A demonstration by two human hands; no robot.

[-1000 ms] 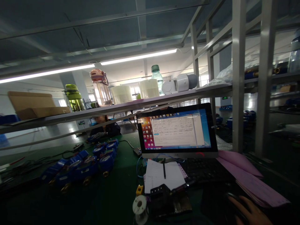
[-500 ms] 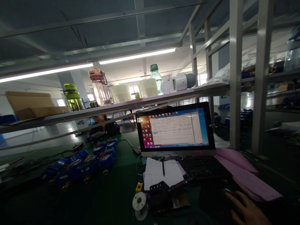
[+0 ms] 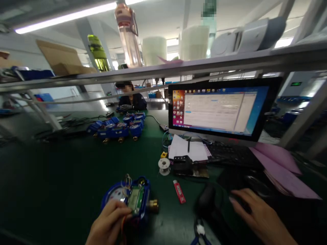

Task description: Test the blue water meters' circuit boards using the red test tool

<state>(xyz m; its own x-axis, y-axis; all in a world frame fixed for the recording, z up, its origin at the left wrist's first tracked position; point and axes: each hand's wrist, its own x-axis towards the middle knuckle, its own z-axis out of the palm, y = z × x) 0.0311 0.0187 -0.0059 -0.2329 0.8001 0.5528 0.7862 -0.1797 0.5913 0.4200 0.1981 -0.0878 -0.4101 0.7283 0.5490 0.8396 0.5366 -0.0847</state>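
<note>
In the lower middle, my left hand [image 3: 109, 221] is closed at the near edge of a blue water meter [image 3: 146, 194], thumb and fingers pinched beside its green circuit board [image 3: 136, 199]. Orange-red wires hang by the fingers, and thin pale wires stand up from the board. A brass fitting [image 3: 153, 205] sticks out to the right. At lower right, my right hand [image 3: 260, 214] is closed over a dark computer mouse [image 3: 242, 201], mostly hidden under the fingers. Between the hands lie a red and white packet [image 3: 179, 192], blue-handled pliers [image 3: 200, 229] and a blurred black handheld device [image 3: 206, 200].
Behind stand a computer monitor [image 3: 219, 110], a keyboard [image 3: 235, 154], papers [image 3: 187, 149] and pink sheets [image 3: 286, 170]. A wire spool [image 3: 164, 166] sits near the middle. Several blue meters [image 3: 112, 131] are at back left. A shelf [image 3: 153, 72] crosses above; a person [image 3: 133, 100] sits opposite.
The view has tilted down and turned left. My left hand, the water meter, packet and pliers have come into view. My right hand stays at the mouse.
</note>
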